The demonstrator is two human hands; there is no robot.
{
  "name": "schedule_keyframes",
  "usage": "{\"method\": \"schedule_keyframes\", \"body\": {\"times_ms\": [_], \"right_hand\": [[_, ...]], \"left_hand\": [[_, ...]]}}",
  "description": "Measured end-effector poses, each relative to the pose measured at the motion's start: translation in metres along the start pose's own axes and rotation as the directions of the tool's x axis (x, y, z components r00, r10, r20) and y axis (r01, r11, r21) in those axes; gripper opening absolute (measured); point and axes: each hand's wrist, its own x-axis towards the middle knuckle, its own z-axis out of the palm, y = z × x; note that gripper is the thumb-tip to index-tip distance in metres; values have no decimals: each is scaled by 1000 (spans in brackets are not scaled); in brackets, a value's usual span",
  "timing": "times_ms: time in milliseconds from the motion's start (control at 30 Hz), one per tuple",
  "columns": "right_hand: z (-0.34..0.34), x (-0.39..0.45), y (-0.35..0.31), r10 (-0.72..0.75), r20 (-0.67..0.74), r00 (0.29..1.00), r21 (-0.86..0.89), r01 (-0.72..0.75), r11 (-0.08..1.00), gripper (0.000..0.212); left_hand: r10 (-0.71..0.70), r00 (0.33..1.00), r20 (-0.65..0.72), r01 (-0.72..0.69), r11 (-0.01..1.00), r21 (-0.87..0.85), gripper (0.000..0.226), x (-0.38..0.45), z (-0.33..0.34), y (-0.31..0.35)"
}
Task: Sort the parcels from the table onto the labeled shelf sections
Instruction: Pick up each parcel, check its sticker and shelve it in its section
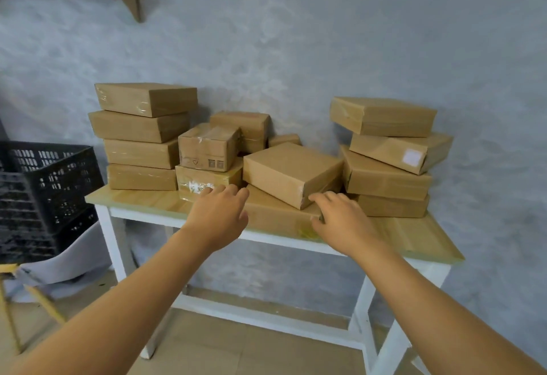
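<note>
- Parcels (291, 173) are stacked along the counter's (142, 198) back edge.
- Left hand (219, 214) and right hand (344, 220) are held open, with nothing gripped, at the front edge.

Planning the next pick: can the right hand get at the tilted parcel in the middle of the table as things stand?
Probably yes. The right hand is open at the near corner of the tilted parcel, which lies on top of a flatter parcel with nothing stacked on it or in front.

No readable text in front of me. Small box (208, 147) has printed handling symbols, too blurry. White label (412, 156) on a right-stack parcel (399, 151) looks blank.
</note>
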Motion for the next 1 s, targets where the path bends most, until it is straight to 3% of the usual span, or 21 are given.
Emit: {"method": "schedule_keyframes", "body": {"times_ms": [100,200,300,400,533,600,767,900,1000], "right_hand": [[13,44,15,101,4,995,207,-99,973,44],[28,85,30,255,44,966,424,-250,871,48],[51,124,45,392,105,914,499,-389,774,53],[71,162,56,532,186,826,527,-541,656,63],[87,201,61,677,337,655,612,-698,371,72],[95,214,65,715,367,595,629,-725,280,82],[113,223,77,690,379,616,609,-728,316,97],[111,223,88,632,396,666,718,-654,239,89],[113,222,90,609,422,672,738,-644,199,100]], "left_hand": [[-29,1000,-2,29,999,-39,39,41,17,-20],[-15,1000,-9,14,994,-107,37,85,38,-35],[-23,1000,5,23,973,-229,43,132,63,-50],[-15,998,66,36,939,-343,49,179,88,-63],[11,989,149,53,907,-417,56,239,116,-77],[21,979,204,74,891,-448,59,263,128,-78],[-8,934,356,193,852,-487,67,301,153,-74],[-81,896,436,326,786,-525,65,320,160,-74],[-124,856,502,418,740,-528,69,326,162,-74]]}}
